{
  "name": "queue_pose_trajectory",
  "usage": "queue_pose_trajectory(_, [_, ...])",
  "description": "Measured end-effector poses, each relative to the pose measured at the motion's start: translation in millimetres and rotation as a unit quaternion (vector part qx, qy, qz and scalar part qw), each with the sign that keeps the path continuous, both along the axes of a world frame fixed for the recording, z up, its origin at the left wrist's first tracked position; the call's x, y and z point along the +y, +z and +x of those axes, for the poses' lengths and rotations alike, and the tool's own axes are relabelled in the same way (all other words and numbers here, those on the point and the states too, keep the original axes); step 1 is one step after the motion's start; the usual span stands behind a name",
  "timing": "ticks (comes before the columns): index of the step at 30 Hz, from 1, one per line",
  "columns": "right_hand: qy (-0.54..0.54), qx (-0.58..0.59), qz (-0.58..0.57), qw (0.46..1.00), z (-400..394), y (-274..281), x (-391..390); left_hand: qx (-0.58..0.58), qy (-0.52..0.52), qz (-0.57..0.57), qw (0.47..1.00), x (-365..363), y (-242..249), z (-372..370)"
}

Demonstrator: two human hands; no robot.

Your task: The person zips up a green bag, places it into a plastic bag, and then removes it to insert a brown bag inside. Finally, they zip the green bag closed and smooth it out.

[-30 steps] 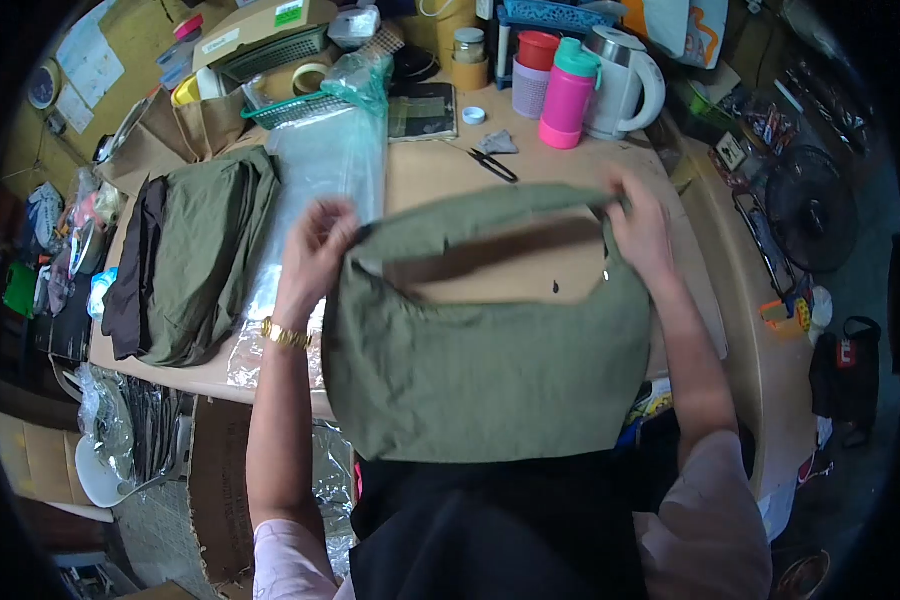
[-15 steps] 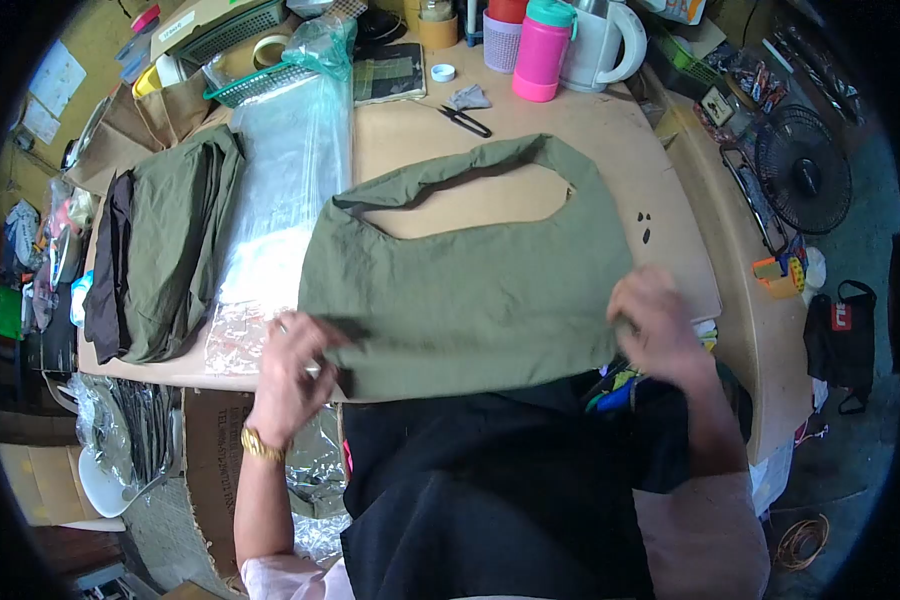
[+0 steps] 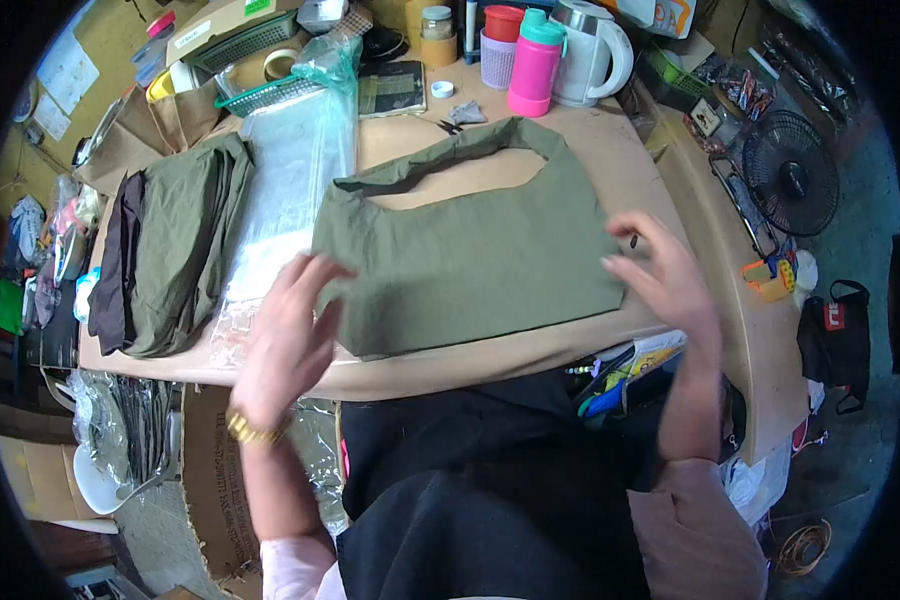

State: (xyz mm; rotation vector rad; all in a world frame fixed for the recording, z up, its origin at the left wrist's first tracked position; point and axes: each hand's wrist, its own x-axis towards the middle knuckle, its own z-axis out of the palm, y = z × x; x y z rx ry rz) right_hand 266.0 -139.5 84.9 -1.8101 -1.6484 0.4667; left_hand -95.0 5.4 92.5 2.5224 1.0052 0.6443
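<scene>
An olive green cloth shoulder bag (image 3: 470,265) lies flat on the table (image 3: 630,165), its wide strap looped toward the far side. At the bag's left edge is my left hand (image 3: 295,325), fingers apart, slightly blurred, with nothing held. My right hand (image 3: 660,265) hovers by the right edge, thumb and fingers spread and holding nothing. Left of the bag lie clear plastic sleeves (image 3: 285,190). Farther left is a pile of folded olive cloth bags (image 3: 185,250) with a dark brown one (image 3: 120,265) beside it.
Beyond the bag are a pair of thread snips (image 3: 450,127), partly covered by the strap, a grey scrap (image 3: 467,113), a pink bottle (image 3: 536,70) and a kettle (image 3: 585,60). A green basket (image 3: 270,95) stands at the back left, a black fan (image 3: 792,172) at the right.
The bag has shifted away from me, and its bottom edge now lies on the table. Both hands have let go of its lower corners and opened.
</scene>
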Motion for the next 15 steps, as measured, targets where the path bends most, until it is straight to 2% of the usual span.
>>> queue_pose_trajectory(1, [0.002,-0.023,0.043,0.999,-11.2,0.1,24.7,-0.01,-0.028,0.008,1.0,13.0,-7.1,24.6])
queue_pose_trajectory(2, [-0.015,-0.055,-0.019,0.998,-16.3,-5.6,53.7,-0.02,-0.056,0.017,0.998,31.2,-24.6,51.5])
queue_pose_trajectory(3, [-0.033,-0.087,-0.08,0.992,-19.1,-18.3,82.8,0.03,-0.041,-0.005,0.999,50.7,-41.3,83.6])
queue_pose_trajectory(4, [-0.072,-0.172,-0.104,0.977,-23.8,-37.6,110.5,0.081,-0.025,-0.026,0.996,70.1,-59.2,108.8])
queue_pose_trajectory(5, [-0.112,-0.253,-0.128,0.952,-25.3,-60.5,129.2,0.106,0.031,0.03,0.993,86.9,-77.7,121.6])
queue_pose_trajectory(6, [-0.114,-0.251,-0.124,0.953,-22.0,-81.9,134.3,0.129,0.086,0.088,0.984,100.9,-96.1,130.1])
queue_pose_trajectory(8, [-0.136,-0.283,-0.062,0.948,-13.0,-120.3,135.2,0.008,0.16,0.191,0.968,129.1,-131.4,119.1])
queue_pose_trajectory(9, [-0.141,-0.278,-0.032,0.95,-7.0,-132.4,135.0,-0.017,0.179,0.164,0.97,142.0,-145.1,110.9])
queue_pose_trajectory(10, [-0.142,-0.278,-0.031,0.949,-6.1,-130.9,137.0,-0.049,0.167,0.155,0.973,149.9,-147.8,102.7])
queue_pose_trajectory(12, [-0.14,-0.279,-0.011,0.95,-8.8,-131.8,134.4,-0.172,0.138,0.063,0.973,153.9,-149.8,94.0])
queue_pose_trajectory(13, [-0.14,-0.275,-0.015,0.951,-11.3,-132.9,131.2,-0.202,0.132,0.15,0.959,138.9,-133.4,99.7])
queue_pose_trajectory(14, [-0.14,-0.276,-0.026,0.951,-12.2,-131.8,130.5,-0.193,0.061,0.139,0.969,122.2,-112.5,97.1])
queue_pose_trajectory(15, [-0.139,-0.279,-0.033,0.95,-11.2,-128.6,134.7,-0.095,0.032,0.094,0.99,88.9,-88.7,96.0])
